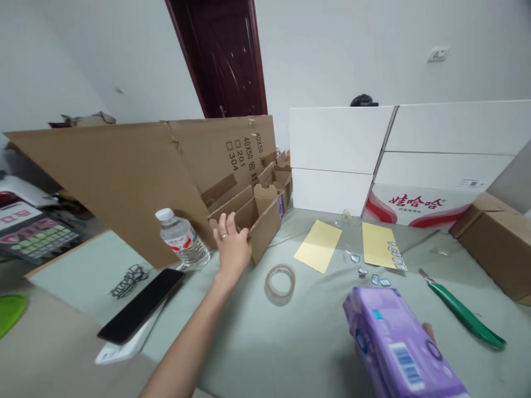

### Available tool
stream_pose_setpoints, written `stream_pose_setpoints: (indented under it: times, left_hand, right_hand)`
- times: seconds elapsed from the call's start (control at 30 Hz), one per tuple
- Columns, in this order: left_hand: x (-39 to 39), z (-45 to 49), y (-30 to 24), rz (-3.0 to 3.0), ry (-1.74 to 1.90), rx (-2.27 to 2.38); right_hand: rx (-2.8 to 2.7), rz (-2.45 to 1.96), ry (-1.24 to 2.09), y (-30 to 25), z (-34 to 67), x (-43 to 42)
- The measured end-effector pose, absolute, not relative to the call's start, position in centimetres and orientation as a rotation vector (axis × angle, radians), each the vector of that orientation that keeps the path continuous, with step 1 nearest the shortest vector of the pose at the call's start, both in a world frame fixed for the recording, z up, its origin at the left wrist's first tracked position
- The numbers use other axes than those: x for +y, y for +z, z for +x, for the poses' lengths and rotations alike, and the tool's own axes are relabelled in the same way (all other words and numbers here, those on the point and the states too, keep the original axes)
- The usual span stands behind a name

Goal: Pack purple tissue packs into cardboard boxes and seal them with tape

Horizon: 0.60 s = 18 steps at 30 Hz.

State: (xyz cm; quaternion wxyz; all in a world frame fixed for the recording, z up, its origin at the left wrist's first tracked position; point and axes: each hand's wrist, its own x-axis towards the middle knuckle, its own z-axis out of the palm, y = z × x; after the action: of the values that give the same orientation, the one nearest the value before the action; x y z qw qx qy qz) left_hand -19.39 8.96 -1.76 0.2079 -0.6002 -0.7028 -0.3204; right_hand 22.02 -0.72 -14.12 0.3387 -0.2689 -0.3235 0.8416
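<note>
A lilac-purple wrapped pack (pixel 398 345) with a blue-and-white barcode label shows above the front edge of the pale green counter (pixel 249 354), and a green-handled utility knife (pixel 464 315) lies near the right edge. Two pale yellow paper sheets (pixel 318 246) lie mid-counter among small blue-and-white stickers (pixel 363 271). Toward the back edge stand a plain brown cardboard box (pixel 265 235), a brown cardboard sheet (pixel 103 182) with black print, and a white carton (pixel 415 205) with red swooshes.
</note>
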Motion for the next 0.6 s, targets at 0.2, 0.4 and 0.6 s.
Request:
stream_pose_setpoints:
  times: [0.2,0.4,0.6]
  left_hand:
    - [5.4,-20.8,2.2,-1.603,-1.165,-1.666]
    - [1.0,-15.3,2.6,-1.977,-1.299,-1.269]
    - [-1.3,-10.6,-4.6,-2.379,-1.353,-1.166]
  right_hand:
    - [-0.337,-0.720,2.053,-13.3,21.4,-2.0]
    - [-0.154,-0.731,1.807,-9.6,22.0,-1.8]
    - [0.066,-1.053,1.218,-9.1,24.2,-2.6]
